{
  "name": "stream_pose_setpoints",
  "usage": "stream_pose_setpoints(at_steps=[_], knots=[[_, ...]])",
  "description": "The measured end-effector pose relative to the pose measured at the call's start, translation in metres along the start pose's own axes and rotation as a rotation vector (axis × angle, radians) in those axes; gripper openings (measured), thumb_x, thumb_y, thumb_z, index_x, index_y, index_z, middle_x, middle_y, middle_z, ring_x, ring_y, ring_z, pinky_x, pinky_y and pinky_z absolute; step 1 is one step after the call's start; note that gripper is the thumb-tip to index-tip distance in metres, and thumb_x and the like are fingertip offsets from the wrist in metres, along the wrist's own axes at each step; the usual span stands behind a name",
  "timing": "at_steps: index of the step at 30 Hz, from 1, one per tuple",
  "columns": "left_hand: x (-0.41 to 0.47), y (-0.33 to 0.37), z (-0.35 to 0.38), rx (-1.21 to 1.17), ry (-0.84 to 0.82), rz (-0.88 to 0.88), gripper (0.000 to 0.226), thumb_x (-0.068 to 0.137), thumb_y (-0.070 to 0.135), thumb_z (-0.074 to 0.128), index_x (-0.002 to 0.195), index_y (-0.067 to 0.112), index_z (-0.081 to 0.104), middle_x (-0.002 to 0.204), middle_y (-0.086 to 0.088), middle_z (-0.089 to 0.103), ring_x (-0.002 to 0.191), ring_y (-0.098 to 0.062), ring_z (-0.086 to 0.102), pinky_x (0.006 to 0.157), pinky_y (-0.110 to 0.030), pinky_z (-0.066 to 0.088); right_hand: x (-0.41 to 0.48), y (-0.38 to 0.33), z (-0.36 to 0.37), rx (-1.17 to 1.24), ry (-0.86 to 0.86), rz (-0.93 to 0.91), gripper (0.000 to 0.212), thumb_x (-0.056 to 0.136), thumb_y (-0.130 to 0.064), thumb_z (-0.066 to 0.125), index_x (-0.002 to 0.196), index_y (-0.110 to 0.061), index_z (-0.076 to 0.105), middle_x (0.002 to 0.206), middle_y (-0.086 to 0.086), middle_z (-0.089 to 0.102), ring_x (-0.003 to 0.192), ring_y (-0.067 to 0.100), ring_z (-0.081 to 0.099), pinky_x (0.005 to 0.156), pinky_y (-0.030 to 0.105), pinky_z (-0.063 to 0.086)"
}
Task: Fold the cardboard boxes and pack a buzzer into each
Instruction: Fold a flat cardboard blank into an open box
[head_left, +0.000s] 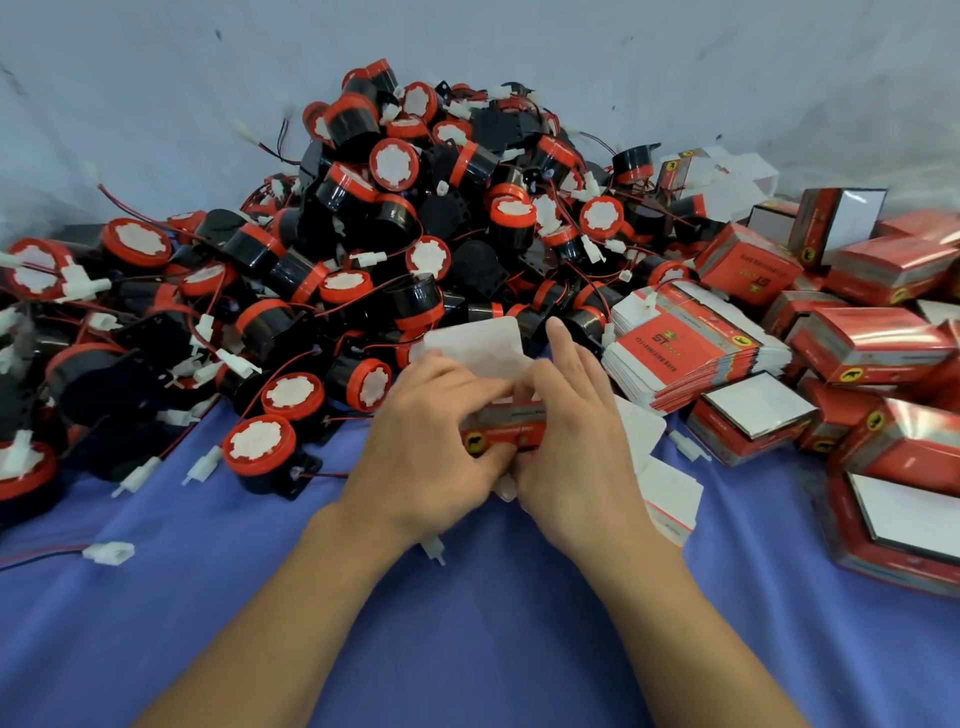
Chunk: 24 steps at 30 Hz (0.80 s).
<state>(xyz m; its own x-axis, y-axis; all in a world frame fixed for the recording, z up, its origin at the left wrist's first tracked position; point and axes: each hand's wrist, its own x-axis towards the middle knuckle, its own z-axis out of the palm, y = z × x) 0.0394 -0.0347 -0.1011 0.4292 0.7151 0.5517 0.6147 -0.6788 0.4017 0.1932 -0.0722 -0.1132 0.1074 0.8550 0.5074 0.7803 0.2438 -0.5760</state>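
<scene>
**A:** Head view. What occupies the centre?

**B:** Both hands meet over a small red cardboard box (501, 428), held just above the blue-covered counter (467, 623). The left hand (431, 441) grips the box from its left side, fingers (467, 387) curled over the top edge. The right hand (566, 441) grips it from the right, with its forefinger stretched forward past the box. Both sets of fingers are closed on the box.

**A:** And the box itself?

**B:** Its white flap (475, 345) stands open, pointing away from the person, above the red printed wall. Whether a buzzer already lies inside cannot be told; the hands cover the opening.

**A:** Where are the buzzers?

**B:** A large heap of buzzers (415, 208), black bodies with red rims and white faces, fills the far and left part of the counter, tangled with red and black wires and white plug connectors. One buzzer (260, 454) lies at the heap's near edge, left of the hands.

**A:** The right side?

**B:** A stack of flat, unfolded boxes (685, 353) lies just beyond the right hand. Further right, folded boxes (872, 343) are piled loosely, several showing white panels. A loose white connector (110, 552) rests on the cloth at near left. A pale sheet (519, 52) forms the backdrop.
</scene>
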Motion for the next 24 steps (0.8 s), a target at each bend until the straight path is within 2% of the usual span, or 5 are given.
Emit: stream_pose_setpoints(at_steps=[3,7,12,21,24], knots=[[-0.002,-0.006,0.002,0.101,-0.017,0.017,0.034,0.072,0.013,0.086,0.105,0.018,0.079,0.092,0.005,0.072,0.1,-0.017,0.057,0.117,-0.041,0.035,-0.002,0.005,-0.003,-0.037,-0.106,0.044,0.052,0.066,0.002,0.066,0.106,-0.031,0.065,0.17,-0.004,0.023,0.156,0.016,0.014,0.114,0.025,0.025],[-0.002,-0.005,0.01,0.242,-0.029,0.025,0.019,0.071,0.007,0.085,0.081,0.016,0.071,0.085,0.003,0.072,0.093,-0.023,0.063,0.12,-0.045,0.032,-0.001,-0.002,-0.006,-0.091,-0.073,0.017,0.04,0.072,0.006,0.068,0.089,-0.028,0.079,0.15,0.001,0.056,0.141,0.024,0.042,0.11,0.026,0.038],[-0.005,0.002,0.016,0.387,-0.063,-0.067,0.022,0.082,0.018,0.074,0.103,0.014,0.073,0.102,-0.001,0.076,0.108,-0.025,0.066,0.125,-0.051,0.024,-0.005,-0.015,-0.011,-0.121,-0.141,-0.009,0.034,0.073,0.0,0.061,0.089,-0.027,0.076,0.101,-0.012,0.064,0.099,0.019,0.051,0.08,0.036,0.048],[-0.005,0.009,0.019,0.342,-0.063,-0.121,0.032,0.08,0.036,0.044,0.09,0.014,0.064,0.085,0.0,0.068,0.089,-0.024,0.063,0.123,-0.05,0.029,-0.008,-0.025,-0.011,-0.441,-0.239,0.136,0.02,0.085,-0.024,0.053,0.099,-0.032,0.066,0.102,-0.01,0.056,0.096,0.018,0.052,0.071,0.032,0.023],[-0.004,0.009,0.022,0.302,-0.043,-0.161,0.016,0.076,0.021,0.066,0.09,0.015,0.059,0.083,0.001,0.067,0.087,-0.024,0.064,0.123,-0.049,0.027,-0.01,-0.03,-0.011,-0.528,-0.248,0.175,0.025,0.088,-0.031,0.051,0.107,-0.034,0.067,0.129,-0.013,0.057,0.112,0.02,0.053,0.077,0.036,0.029]])
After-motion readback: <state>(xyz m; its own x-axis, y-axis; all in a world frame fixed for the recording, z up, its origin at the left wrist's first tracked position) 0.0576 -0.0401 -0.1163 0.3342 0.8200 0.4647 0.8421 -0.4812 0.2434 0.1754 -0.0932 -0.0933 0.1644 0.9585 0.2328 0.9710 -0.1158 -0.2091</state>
